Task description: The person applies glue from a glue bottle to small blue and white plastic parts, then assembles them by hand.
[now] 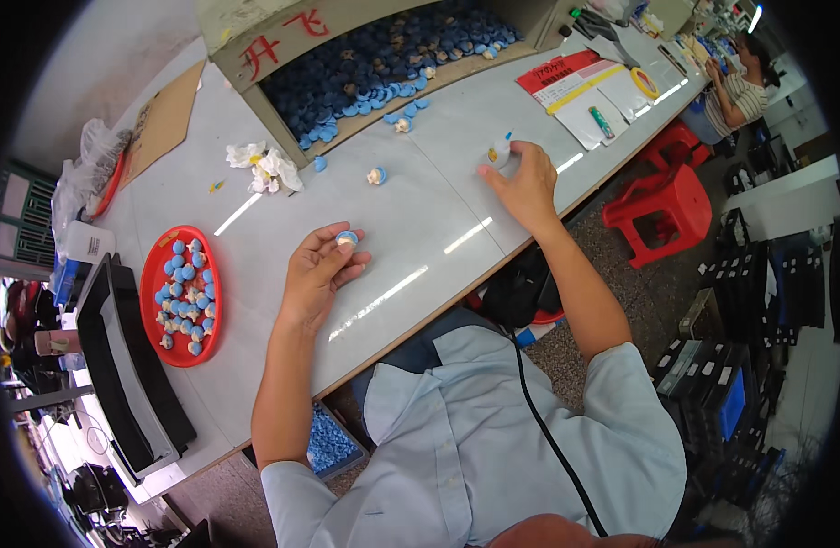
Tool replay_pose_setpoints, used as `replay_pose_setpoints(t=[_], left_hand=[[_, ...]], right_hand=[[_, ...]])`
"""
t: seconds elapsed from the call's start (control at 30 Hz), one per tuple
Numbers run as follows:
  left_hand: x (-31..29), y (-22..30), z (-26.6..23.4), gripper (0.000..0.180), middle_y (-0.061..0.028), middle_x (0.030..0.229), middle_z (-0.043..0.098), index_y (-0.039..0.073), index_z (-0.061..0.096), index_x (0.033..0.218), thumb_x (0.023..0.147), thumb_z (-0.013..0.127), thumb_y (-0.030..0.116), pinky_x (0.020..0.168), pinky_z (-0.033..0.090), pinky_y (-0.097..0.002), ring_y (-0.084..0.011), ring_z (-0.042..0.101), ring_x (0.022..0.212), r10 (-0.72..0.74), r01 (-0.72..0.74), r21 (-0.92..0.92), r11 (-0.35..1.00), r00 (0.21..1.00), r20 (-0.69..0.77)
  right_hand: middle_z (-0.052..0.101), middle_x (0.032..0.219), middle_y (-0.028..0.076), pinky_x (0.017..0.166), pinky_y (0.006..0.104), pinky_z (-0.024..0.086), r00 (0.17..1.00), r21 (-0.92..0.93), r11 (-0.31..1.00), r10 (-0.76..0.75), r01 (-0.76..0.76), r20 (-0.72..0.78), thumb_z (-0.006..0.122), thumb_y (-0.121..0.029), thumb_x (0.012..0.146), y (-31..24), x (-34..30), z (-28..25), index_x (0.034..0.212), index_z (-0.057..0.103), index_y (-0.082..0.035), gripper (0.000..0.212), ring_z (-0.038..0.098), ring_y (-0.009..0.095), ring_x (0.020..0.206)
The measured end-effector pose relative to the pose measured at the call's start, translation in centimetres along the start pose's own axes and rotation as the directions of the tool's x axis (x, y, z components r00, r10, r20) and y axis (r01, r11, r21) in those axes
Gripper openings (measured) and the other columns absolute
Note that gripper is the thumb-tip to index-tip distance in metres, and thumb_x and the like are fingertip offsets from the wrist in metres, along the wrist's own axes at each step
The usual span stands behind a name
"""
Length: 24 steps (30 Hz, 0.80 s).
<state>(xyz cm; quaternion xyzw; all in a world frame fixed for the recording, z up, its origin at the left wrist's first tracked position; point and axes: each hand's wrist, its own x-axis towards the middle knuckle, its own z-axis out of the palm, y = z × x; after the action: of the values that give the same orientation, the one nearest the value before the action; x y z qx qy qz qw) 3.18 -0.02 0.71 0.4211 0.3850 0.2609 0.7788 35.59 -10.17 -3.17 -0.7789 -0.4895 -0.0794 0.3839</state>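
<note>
Pinching a small blue-and-cream round piece (347,238) in my left hand (314,272), thumb and fingers clamped on it, above the grey tabletop (420,224). My right hand (532,189) is at a small blue-tipped bottle (500,148); thumb and index spread apart, bottle near the gap, can't tell if touching. Another blue-and-cream piece (376,175) lies on the table between my hands, farther from me. Red round tray (218,306) to my left, holding many such pieces. Crumpled white tissue (278,171) just beside the open-fronted bin (234,57), which is heaped with blue cup-shaped parts (383,68). Yellow tape roll (644,83) far right, on papers.
</note>
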Motion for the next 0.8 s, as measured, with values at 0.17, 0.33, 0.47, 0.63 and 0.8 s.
replay_pose_setpoints(t=[0.17, 0.33, 0.47, 0.63, 0.8], left_hand=[[0.2, -1.2, 0.0, 0.037, -0.0158, 0.12, 0.062, -0.002, 0.051, 0.123, 0.091, 0.065, 0.011, 0.081, 0.056, -0.0252, -0.0196, 0.067, 0.096, 0.009, -0.013, 0.07, 0.997, 0.998, 0.068], [-0.2, -1.2, -0.8, 0.035, -0.0146, 0.116, 0.063, -0.002, 0.053, 0.121, 0.09, 0.066, 0.007, 0.085, 0.055, -0.0272, -0.0212, 0.066, 0.099, 0.009, -0.013, 0.063, 0.998, 0.998, 0.064], [-0.3, -0.8, -0.9, 0.032, -0.0137, 0.113, 0.064, -0.002, 0.055, 0.118, 0.089, 0.067, 0.006, 0.085, 0.056, -0.0278, -0.0215, 0.067, 0.099, -0.016, 0.01, 0.088, 0.996, 0.997, 0.069], [-0.2, -0.7, -0.8, 0.031, -0.0138, 0.112, 0.064, -0.002, 0.055, 0.117, 0.089, 0.067, 0.006, 0.084, 0.056, -0.028, -0.0213, 0.067, 0.098, 0.0, -0.012, 0.094, 0.995, 0.992, 0.124], [0.0, -1.4, -0.8, 0.031, -0.012, 0.108, 0.064, -0.002, 0.055, 0.117, 0.089, 0.067, 0.005, 0.081, 0.057, -0.0267, -0.0205, 0.068, 0.094, -0.006, -0.005, 0.092, 0.996, 0.993, 0.116]], right_hand=[[0.06, 0.105, 0.016, 0.091, 0.0481, 0.038, 1.0, -0.112, 0.994, 0.001, -0.004, -0.025, 0.074, -0.024, 0.08, 1.9, -0.8, 0.2, 0.108, 0.054, -0.001, 0.041, 0.053, 0.036, 0.103], [0.062, 0.11, 0.018, 0.086, 0.0399, 0.046, 0.988, 0.298, 0.942, 0.145, -0.153, 0.05, 0.07, -0.017, 0.086, 0.4, -0.6, 0.4, 0.106, 0.053, 0.0, 0.031, 0.061, 0.029, 0.099], [0.062, 0.117, 0.017, 0.083, 0.029, 0.049, 0.976, 0.793, 0.569, 0.139, -0.217, 0.167, 0.062, -0.013, 0.093, -3.9, -1.0, 0.3, 0.114, 0.047, 0.0, 0.029, 0.064, 0.019, 0.1], [0.061, 0.119, 0.016, 0.082, 0.0265, 0.049, 0.962, 0.851, 0.45, 0.093, -0.271, 0.257, 0.058, -0.012, 0.095, -8.4, -1.7, 0.0, 0.12, 0.043, 0.0, 0.031, 0.064, 0.019, 0.103], [0.062, 0.118, 0.015, 0.081, 0.0268, 0.049, 0.956, 0.86, 0.423, 0.056, -0.285, 0.289, 0.058, -0.013, 0.096, -11.2, -2.5, 1.2, 0.122, 0.043, 0.0, 0.033, 0.065, 0.019, 0.101]])
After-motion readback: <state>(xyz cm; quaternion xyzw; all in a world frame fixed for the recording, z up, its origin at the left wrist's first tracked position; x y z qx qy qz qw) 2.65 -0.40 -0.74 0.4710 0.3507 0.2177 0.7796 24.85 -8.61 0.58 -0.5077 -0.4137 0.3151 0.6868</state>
